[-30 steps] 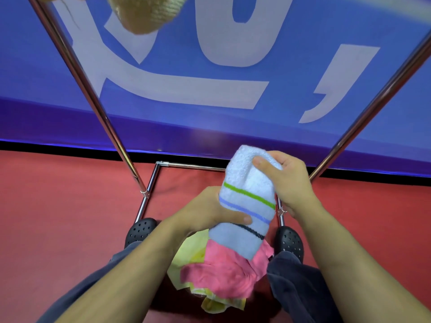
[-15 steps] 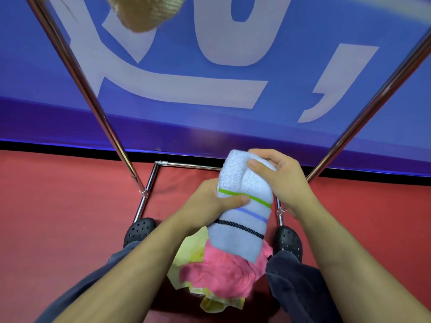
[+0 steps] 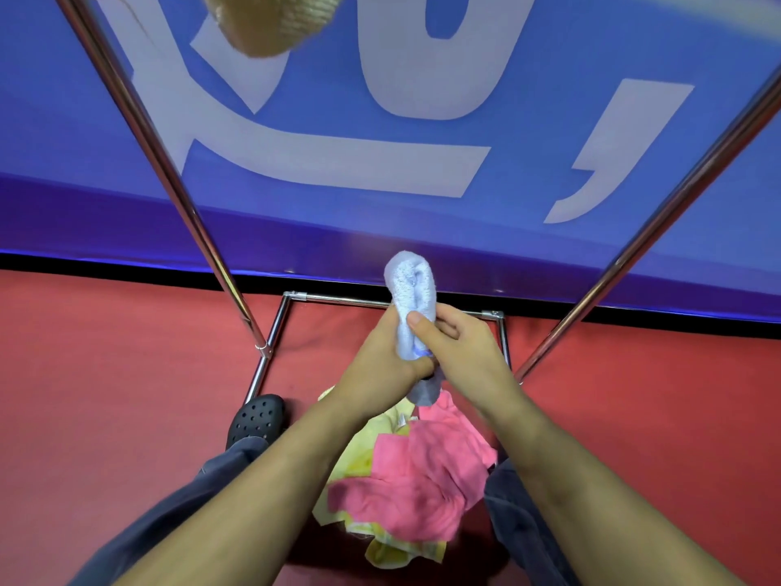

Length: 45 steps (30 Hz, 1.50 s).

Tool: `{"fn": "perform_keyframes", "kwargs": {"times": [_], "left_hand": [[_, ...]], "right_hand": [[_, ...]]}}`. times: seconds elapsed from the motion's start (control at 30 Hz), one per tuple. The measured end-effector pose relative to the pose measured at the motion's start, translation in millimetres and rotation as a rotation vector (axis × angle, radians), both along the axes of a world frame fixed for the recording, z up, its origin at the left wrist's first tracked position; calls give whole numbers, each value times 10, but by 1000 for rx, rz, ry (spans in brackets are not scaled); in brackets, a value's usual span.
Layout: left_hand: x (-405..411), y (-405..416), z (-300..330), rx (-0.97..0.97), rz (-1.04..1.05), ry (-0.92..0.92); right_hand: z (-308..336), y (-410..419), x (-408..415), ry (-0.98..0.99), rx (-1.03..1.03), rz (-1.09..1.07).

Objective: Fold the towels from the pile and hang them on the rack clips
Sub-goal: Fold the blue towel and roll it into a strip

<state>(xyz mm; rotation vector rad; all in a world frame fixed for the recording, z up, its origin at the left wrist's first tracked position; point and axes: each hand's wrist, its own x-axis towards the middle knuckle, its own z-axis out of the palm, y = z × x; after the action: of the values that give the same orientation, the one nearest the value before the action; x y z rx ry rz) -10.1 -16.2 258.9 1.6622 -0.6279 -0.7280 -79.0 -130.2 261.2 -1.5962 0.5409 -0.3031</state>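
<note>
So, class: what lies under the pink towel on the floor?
A yellow towel shows from beneath the pink towel at its left and lower edges. Whether more lies underneath is hidden by the pink towel itself.

white towel (image 3: 412,289) | pink towel (image 3: 427,471) | yellow towel (image 3: 359,454) | red floor (image 3: 105,374) | blue banner (image 3: 338,99)

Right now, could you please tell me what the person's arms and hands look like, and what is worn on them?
Both forearms are bare up to the frame's edge: no sleeves, gloves, watch or rings show. The left hand and the right hand have short, unpainted nails on the fingers. Lower down, dark trousers and a black perforated clog are visible.
</note>
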Motion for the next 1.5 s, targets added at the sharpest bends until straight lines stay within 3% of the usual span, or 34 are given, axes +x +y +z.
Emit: {"fn": "perform_keyframes", "kwargs": {"times": [0.17, 0.37, 0.5, 0.8, 1.2, 1.5], "left_hand": [[-2, 35, 49, -135, -29, 145], [-21, 43, 29, 21, 298, -252], [-124, 104, 176, 105, 389, -417], [-381, 100, 1376, -19, 497, -585], [-414, 112, 3256, -323, 718, -677], [-232, 256, 3781, -318, 855, -707]], "right_hand": [[-6, -34, -41, -2, -130, -38], [38, 29, -40, 3, -225, -125], [188, 55, -132, -44, -384, -226], [1243, 102, -399, -226, -527, -472], [3256, 229, -289, -488, -722, -484], [3802, 364, 23, -512, -834, -472]]}}
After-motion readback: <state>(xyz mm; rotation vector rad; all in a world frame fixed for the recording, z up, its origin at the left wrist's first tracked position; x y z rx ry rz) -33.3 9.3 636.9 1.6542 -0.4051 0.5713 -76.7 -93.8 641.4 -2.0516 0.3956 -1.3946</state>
